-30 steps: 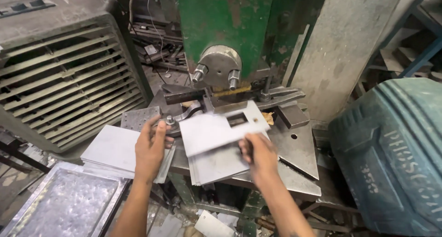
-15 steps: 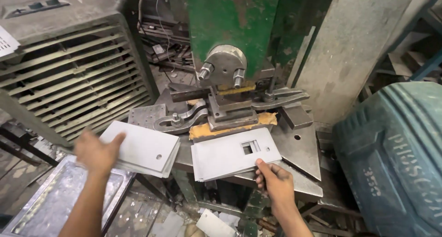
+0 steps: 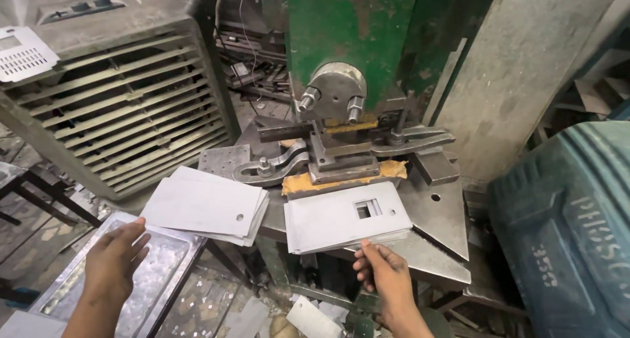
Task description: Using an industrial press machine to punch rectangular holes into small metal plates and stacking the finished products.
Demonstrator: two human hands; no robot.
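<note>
At the bottom centre of the frame, a worker's right hand [image 3: 384, 275] pinches the near edge of a stack of punched plates [image 3: 346, 216] (each with a rectangular cut-out and a small hole) lying on the steel bed [image 3: 438, 214] of a green press [image 3: 351, 39]. The left hand [image 3: 115, 259], at lower left, hangs open and empty, fingers spread, above a shallow metal tray [image 3: 161, 272]. Just up and right of it, a second stack of plain plates [image 3: 207, 205] rests left of the die [image 3: 344, 161]. A louvred grey cabinet [image 3: 118, 108] fills the upper left; a teal drum [image 3: 571, 226] stands at right.
</note>
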